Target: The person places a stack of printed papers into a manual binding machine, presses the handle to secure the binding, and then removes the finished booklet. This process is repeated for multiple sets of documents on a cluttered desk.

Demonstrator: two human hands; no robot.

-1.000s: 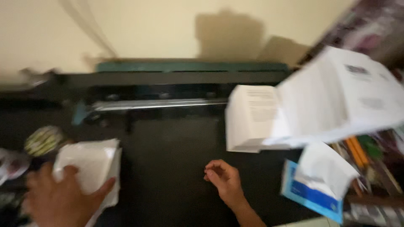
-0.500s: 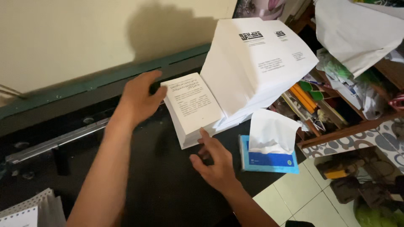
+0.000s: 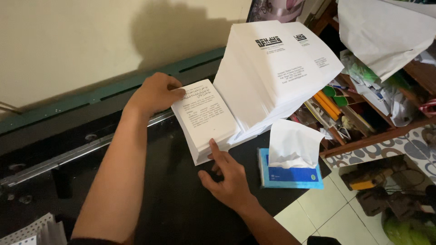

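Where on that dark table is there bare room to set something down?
Bare black tabletop lies between the two forearms, below the small printed stack. More lies left of the left hand, along the metal rail. It is crowded to the right: tall paper stack, tissue pack, cluttered shelf.

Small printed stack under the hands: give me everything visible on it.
The small stack of printed sheets is a thick white paper block, dark text on its top page, lying tilted on the black table. The left hand grips its far corner; the right hand fingers touch its near edge. A taller white stack leans over its right side.
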